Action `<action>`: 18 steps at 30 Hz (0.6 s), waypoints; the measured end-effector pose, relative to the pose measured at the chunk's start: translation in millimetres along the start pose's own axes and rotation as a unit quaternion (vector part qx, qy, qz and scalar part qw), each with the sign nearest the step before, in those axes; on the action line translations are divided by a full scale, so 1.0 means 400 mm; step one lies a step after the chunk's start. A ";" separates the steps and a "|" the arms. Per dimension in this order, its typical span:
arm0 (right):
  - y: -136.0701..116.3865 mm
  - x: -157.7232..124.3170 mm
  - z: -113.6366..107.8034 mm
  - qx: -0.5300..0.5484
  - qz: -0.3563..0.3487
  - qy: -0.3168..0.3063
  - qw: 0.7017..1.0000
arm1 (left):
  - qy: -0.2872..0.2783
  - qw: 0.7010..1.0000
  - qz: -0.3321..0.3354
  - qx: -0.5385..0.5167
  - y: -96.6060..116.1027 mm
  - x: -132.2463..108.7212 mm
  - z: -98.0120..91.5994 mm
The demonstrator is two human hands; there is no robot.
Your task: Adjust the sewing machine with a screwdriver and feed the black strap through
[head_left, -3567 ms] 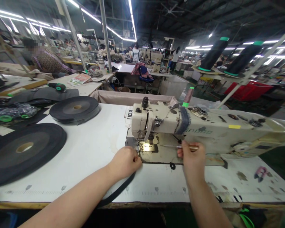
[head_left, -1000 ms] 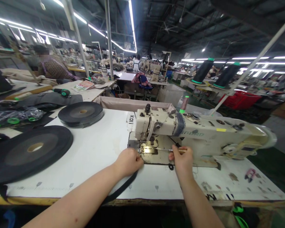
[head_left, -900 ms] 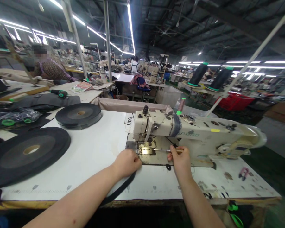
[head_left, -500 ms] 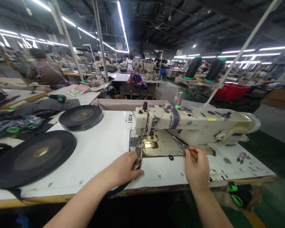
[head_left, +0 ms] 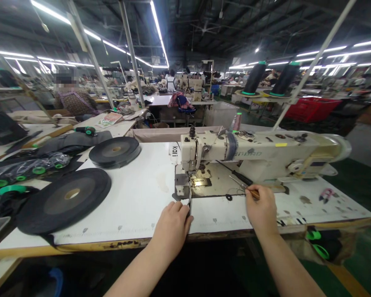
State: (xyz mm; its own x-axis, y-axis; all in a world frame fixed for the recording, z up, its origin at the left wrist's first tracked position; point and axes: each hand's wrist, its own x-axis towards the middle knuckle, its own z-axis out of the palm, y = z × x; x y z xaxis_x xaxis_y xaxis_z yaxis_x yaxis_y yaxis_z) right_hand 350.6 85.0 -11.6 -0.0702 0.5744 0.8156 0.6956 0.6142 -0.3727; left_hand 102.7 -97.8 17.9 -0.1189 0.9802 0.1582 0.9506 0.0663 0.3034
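Observation:
A cream sewing machine (head_left: 259, 154) stands on the white table (head_left: 136, 194). My left hand (head_left: 173, 225) lies at the table's front edge, just below the presser foot (head_left: 190, 181). Its fingers are curled on a narrow black strap (head_left: 189, 202) that runs up toward the foot. My right hand (head_left: 262, 211) is closed on a thin metal tool with a wooden handle (head_left: 252, 192). The tool's tip points left over the machine bed, short of the lit needle plate (head_left: 202, 182).
Two flat rolls of black tape (head_left: 63, 200) (head_left: 115, 151) lie on the table's left half. Pink snips (head_left: 326, 194) sit at the right. Black thread cones (head_left: 255, 78) stand behind the machine, with a red crate (head_left: 306, 109) beyond. Another person (head_left: 72, 101) sits at the far left.
Both hands have drawn back toward the table's front edge. My right hand pulled the tool's tip away from the needle plate, and my left hand slid down from beside the presser foot.

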 end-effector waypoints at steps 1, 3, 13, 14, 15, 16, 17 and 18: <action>0.002 0.000 0.002 0.005 0.002 -0.006 1.000 | -0.004 1.000 0.000 0.002 0.002 -0.001 -0.001; 0.007 -0.001 0.008 0.015 0.003 -0.023 1.000 | -0.015 1.000 -0.006 0.004 0.005 -0.005 -0.003; 0.033 -0.006 0.032 0.019 0.001 -0.070 0.997 | -0.067 0.997 -0.034 -0.015 0.014 -0.062 -0.020; 0.030 -0.005 0.031 0.011 -0.010 -0.059 0.998 | -0.063 0.998 -0.026 -0.019 0.012 -0.068 -0.017; 0.025 -0.004 0.027 0.001 -0.022 -0.045 0.999 | -0.057 0.998 -0.016 -0.022 0.009 -0.074 -0.013; 0.018 -0.004 0.021 -0.009 -0.032 -0.031 0.999 | -0.050 0.998 -0.004 -0.025 0.006 -0.081 -0.010; 0.008 -0.005 0.013 -0.018 -0.040 -0.017 0.999 | -0.038 0.999 0.011 -0.028 0.003 -0.088 -0.007; -0.004 -0.008 0.003 -0.023 -0.050 -0.006 0.998 | -0.023 0.999 0.030 -0.029 0.001 -0.095 -0.006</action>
State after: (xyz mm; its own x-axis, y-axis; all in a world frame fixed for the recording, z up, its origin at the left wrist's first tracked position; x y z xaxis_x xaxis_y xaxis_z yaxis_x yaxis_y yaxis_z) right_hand 348.8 82.9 -14.0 -0.1497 0.5181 0.8421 0.7167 0.6436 -0.2686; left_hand 106.9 -135.2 14.2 -0.0486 0.9896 0.1352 0.9374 -0.0015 0.3483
